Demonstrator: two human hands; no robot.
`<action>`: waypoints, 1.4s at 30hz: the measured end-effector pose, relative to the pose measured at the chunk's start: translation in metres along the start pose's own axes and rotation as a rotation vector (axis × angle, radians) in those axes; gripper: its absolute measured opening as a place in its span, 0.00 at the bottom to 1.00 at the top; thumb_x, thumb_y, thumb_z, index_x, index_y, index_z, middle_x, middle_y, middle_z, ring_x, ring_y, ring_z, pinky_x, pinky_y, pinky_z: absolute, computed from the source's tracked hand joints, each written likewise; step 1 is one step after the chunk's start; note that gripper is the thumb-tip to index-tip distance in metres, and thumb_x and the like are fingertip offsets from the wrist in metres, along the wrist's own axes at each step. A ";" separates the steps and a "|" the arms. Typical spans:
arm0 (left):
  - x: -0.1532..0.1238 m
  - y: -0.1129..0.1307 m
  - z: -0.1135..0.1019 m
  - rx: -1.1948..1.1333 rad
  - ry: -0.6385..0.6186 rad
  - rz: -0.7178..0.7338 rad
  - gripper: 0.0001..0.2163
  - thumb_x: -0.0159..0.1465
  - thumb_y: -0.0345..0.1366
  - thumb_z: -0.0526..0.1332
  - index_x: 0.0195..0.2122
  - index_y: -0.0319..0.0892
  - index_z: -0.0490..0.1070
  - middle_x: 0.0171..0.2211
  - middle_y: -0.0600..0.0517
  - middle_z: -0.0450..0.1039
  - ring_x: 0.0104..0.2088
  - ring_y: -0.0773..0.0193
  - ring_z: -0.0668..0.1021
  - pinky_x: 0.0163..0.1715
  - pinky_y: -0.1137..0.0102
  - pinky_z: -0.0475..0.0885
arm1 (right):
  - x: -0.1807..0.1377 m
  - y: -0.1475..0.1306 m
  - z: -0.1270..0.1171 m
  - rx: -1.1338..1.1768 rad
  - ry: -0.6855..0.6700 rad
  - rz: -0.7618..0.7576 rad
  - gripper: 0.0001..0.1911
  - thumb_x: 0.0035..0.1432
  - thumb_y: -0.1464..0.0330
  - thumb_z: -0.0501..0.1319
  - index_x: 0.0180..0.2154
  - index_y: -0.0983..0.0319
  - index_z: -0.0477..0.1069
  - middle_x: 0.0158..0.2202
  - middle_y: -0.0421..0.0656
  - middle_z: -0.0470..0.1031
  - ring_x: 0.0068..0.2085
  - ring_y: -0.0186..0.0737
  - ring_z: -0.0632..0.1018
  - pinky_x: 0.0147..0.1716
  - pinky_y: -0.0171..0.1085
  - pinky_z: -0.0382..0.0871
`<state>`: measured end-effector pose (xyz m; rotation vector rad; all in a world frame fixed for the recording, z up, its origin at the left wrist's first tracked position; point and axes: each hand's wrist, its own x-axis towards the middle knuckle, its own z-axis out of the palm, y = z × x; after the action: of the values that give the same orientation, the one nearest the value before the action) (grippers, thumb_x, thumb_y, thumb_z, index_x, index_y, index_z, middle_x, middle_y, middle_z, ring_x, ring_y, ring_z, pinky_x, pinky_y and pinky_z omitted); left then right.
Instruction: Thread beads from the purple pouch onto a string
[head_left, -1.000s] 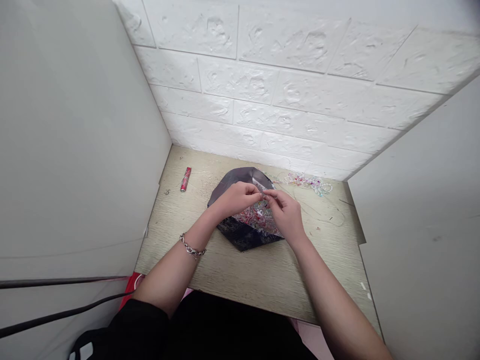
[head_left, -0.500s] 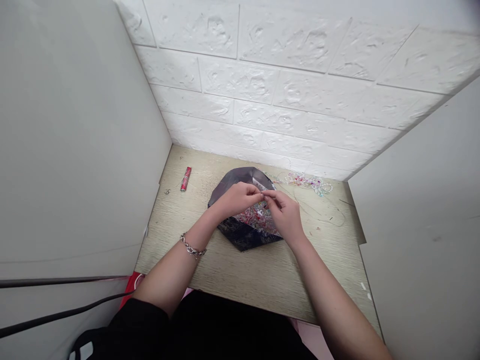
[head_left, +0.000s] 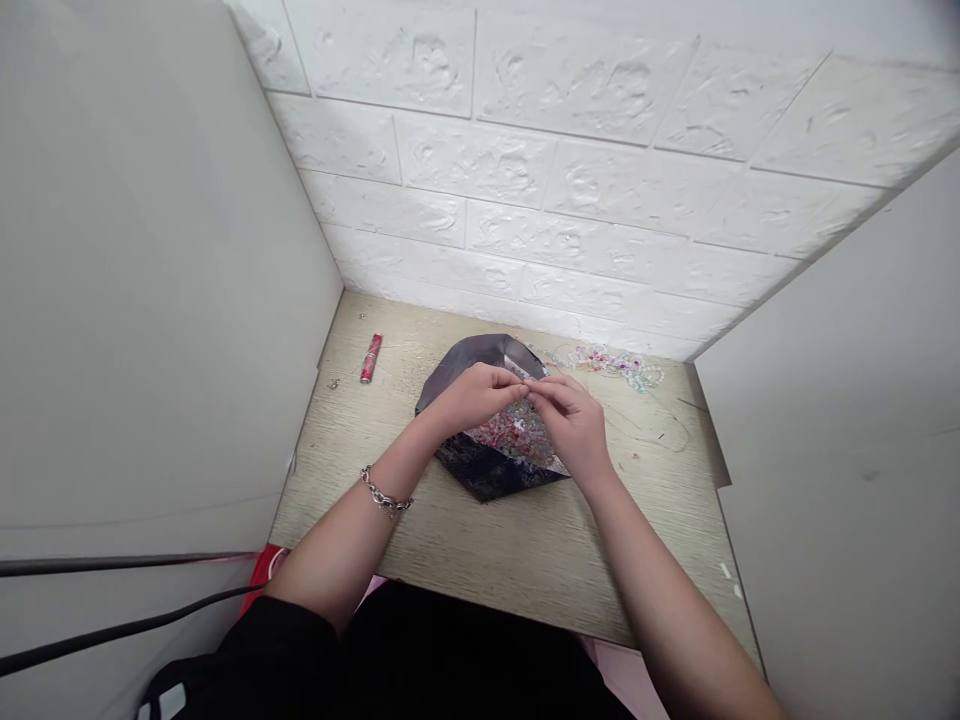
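My left hand (head_left: pixel 481 397) and my right hand (head_left: pixel 568 420) meet fingertip to fingertip over a dark, faceted bag-like container (head_left: pixel 484 478). Each is closed in a pinch, and what lies between the fingers is too small to make out. Loose red, pink, white and clear beads (head_left: pixel 511 434) fill the container beneath them. Thin threads run across the table to the right of my right hand. A silver chain bracelet (head_left: pixel 385 492) circles my left wrist.
Strung pale and pink beads (head_left: pixel 619 366) lie in a tangle at the back right of the wooden table (head_left: pixel 465 550). A red spool-like tube (head_left: pixel 370 359) lies at the left. A white brick-pattern wall (head_left: pixel 517 210) rises behind, with panels on both sides.
My right hand has shifted slightly to the right, its fingertips still meeting those of my left hand. The left hand has hardly moved, and the container and beads stay in place.
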<state>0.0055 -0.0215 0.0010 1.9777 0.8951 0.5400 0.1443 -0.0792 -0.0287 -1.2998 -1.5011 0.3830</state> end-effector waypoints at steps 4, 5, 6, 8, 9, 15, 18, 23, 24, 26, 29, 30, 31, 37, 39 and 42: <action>0.000 0.001 -0.001 -0.018 0.000 0.000 0.14 0.53 0.43 0.53 0.26 0.37 0.72 0.19 0.55 0.62 0.22 0.73 0.61 0.22 0.75 0.56 | -0.001 -0.002 -0.001 -0.035 0.026 0.023 0.07 0.49 0.67 0.56 0.30 0.60 0.72 0.29 0.41 0.71 0.30 0.35 0.71 0.29 0.34 0.65; -0.001 0.001 -0.001 -0.018 -0.001 -0.003 0.14 0.53 0.43 0.53 0.26 0.37 0.72 0.19 0.55 0.63 0.22 0.73 0.62 0.22 0.75 0.56 | -0.001 -0.003 -0.002 -0.055 0.024 0.017 0.07 0.49 0.67 0.56 0.29 0.60 0.71 0.29 0.41 0.71 0.30 0.34 0.71 0.28 0.34 0.65; -0.001 0.001 -0.001 -0.017 -0.002 -0.007 0.14 0.53 0.43 0.53 0.26 0.37 0.72 0.19 0.55 0.63 0.22 0.73 0.62 0.22 0.75 0.56 | -0.001 -0.003 -0.002 -0.077 0.020 0.005 0.06 0.49 0.67 0.56 0.28 0.60 0.71 0.28 0.40 0.71 0.30 0.34 0.71 0.29 0.34 0.65; 0.000 0.001 -0.001 -0.010 -0.009 -0.010 0.15 0.53 0.44 0.53 0.26 0.37 0.72 0.20 0.55 0.62 0.22 0.72 0.62 0.22 0.75 0.56 | -0.001 -0.003 -0.004 -0.125 0.009 -0.027 0.06 0.50 0.67 0.56 0.27 0.59 0.71 0.28 0.40 0.70 0.30 0.34 0.71 0.29 0.34 0.65; 0.000 0.000 0.000 -0.006 -0.014 -0.011 0.15 0.53 0.44 0.53 0.26 0.37 0.71 0.20 0.55 0.62 0.22 0.72 0.62 0.22 0.75 0.56 | -0.001 -0.002 -0.004 -0.149 0.005 -0.044 0.06 0.50 0.67 0.56 0.27 0.59 0.70 0.28 0.40 0.70 0.29 0.34 0.71 0.30 0.34 0.64; 0.002 -0.003 0.001 0.027 -0.012 0.008 0.17 0.55 0.45 0.49 0.21 0.37 0.65 0.17 0.57 0.54 0.20 0.73 0.58 0.20 0.75 0.54 | -0.001 0.001 -0.005 -0.272 -0.088 -0.147 0.07 0.53 0.67 0.52 0.28 0.60 0.67 0.28 0.41 0.68 0.31 0.35 0.69 0.31 0.34 0.62; 0.001 -0.001 0.001 -0.023 -0.011 -0.003 0.18 0.56 0.47 0.48 0.19 0.38 0.60 0.16 0.57 0.52 0.19 0.74 0.58 0.19 0.75 0.54 | -0.001 0.000 -0.003 -0.240 -0.130 -0.189 0.08 0.55 0.68 0.49 0.31 0.60 0.65 0.31 0.42 0.68 0.33 0.35 0.69 0.33 0.34 0.62; -0.002 0.004 0.000 -0.166 -0.130 -0.066 0.17 0.55 0.48 0.48 0.23 0.38 0.62 0.18 0.56 0.59 0.15 0.75 0.62 0.16 0.75 0.57 | -0.002 -0.004 -0.004 -0.193 -0.128 -0.177 0.09 0.56 0.69 0.47 0.29 0.61 0.64 0.28 0.41 0.66 0.32 0.34 0.68 0.33 0.33 0.61; -0.002 0.004 0.000 -0.186 -0.145 -0.070 0.17 0.55 0.48 0.49 0.24 0.38 0.63 0.19 0.56 0.60 0.15 0.75 0.62 0.16 0.75 0.57 | -0.002 -0.005 -0.004 -0.182 -0.117 -0.164 0.09 0.56 0.68 0.47 0.28 0.61 0.63 0.27 0.40 0.65 0.31 0.33 0.67 0.32 0.33 0.61; -0.002 0.005 -0.001 -0.210 -0.166 -0.073 0.16 0.54 0.47 0.51 0.24 0.38 0.63 0.21 0.55 0.62 0.15 0.76 0.63 0.16 0.76 0.58 | -0.002 -0.005 -0.005 -0.162 -0.081 -0.117 0.08 0.56 0.68 0.48 0.28 0.61 0.63 0.26 0.40 0.65 0.30 0.33 0.67 0.31 0.33 0.61; -0.002 0.006 -0.002 -0.252 -0.176 -0.077 0.13 0.54 0.44 0.52 0.24 0.37 0.64 0.22 0.54 0.64 0.15 0.77 0.63 0.16 0.76 0.58 | -0.002 -0.001 -0.004 -0.147 -0.035 0.009 0.06 0.55 0.68 0.48 0.33 0.61 0.62 0.26 0.39 0.65 0.26 0.32 0.67 0.28 0.33 0.61; -0.002 0.006 -0.002 -0.272 -0.171 -0.079 0.12 0.54 0.43 0.52 0.24 0.37 0.64 0.22 0.54 0.65 0.15 0.77 0.63 0.16 0.77 0.58 | -0.001 0.002 -0.004 -0.157 -0.036 0.041 0.06 0.54 0.68 0.49 0.34 0.61 0.62 0.27 0.39 0.66 0.26 0.32 0.67 0.27 0.33 0.61; -0.002 0.006 -0.002 -0.294 -0.163 -0.083 0.11 0.54 0.41 0.52 0.25 0.37 0.63 0.23 0.54 0.65 0.15 0.78 0.63 0.16 0.77 0.58 | -0.001 0.005 -0.003 -0.187 -0.051 0.053 0.07 0.53 0.69 0.49 0.35 0.61 0.62 0.28 0.40 0.66 0.26 0.32 0.67 0.26 0.33 0.61; -0.001 0.008 -0.003 -0.406 -0.116 -0.135 0.05 0.53 0.32 0.49 0.23 0.38 0.61 0.20 0.56 0.63 0.13 0.79 0.63 0.14 0.78 0.54 | -0.001 0.024 0.004 -0.578 -0.291 -0.034 0.11 0.52 0.74 0.48 0.28 0.63 0.68 0.30 0.45 0.66 0.32 0.37 0.68 0.34 0.36 0.61; -0.001 0.009 -0.002 -0.432 -0.099 -0.137 0.05 0.52 0.31 0.49 0.22 0.38 0.60 0.20 0.57 0.62 0.13 0.79 0.63 0.13 0.78 0.53 | -0.002 0.027 0.006 -0.679 -0.350 -0.005 0.12 0.53 0.74 0.47 0.28 0.64 0.68 0.31 0.47 0.65 0.32 0.37 0.68 0.34 0.36 0.62; -0.001 0.009 -0.002 -0.458 -0.069 -0.132 0.05 0.52 0.31 0.49 0.22 0.38 0.60 0.19 0.57 0.61 0.13 0.79 0.62 0.12 0.79 0.51 | -0.003 0.028 0.009 -0.776 -0.418 0.042 0.14 0.54 0.72 0.46 0.27 0.65 0.69 0.32 0.48 0.65 0.32 0.37 0.69 0.34 0.36 0.62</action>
<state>0.0070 -0.0244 0.0101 1.5039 0.7721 0.5425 0.1506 -0.0685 -0.0558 -1.9364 -2.0896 0.0858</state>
